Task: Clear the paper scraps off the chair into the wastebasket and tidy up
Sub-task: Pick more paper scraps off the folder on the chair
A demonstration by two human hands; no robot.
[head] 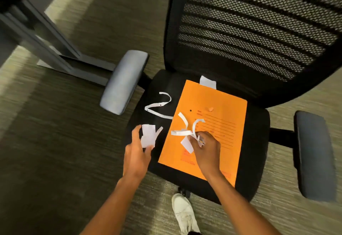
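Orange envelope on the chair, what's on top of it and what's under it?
On the envelope: curled white strips gripped by the right hand, and a small orange scrap. A white scrap pokes from under its far edge; anything else beneath is hidden.

Setting: an office, indoors.
Seating: a black swivel chair [203, 142] with a mesh backrest [259, 31] and padded grey armrests [124, 81], the type used at a desk.
Flooring: low-pile commercial carpet [64, 142] in a streaked grey-green weave, laid wall to wall as far as the view reaches.
Furniture: a dark metal desk leg [55, 50] with a flat foot bar stands on the carpet to the left of the chair; the worktop above it is mostly out of view.
Stationery: an orange interoffice-style envelope [212, 114] with printed ruled lines lies on the seat, with white paper scraps [159, 105] on and beside it.
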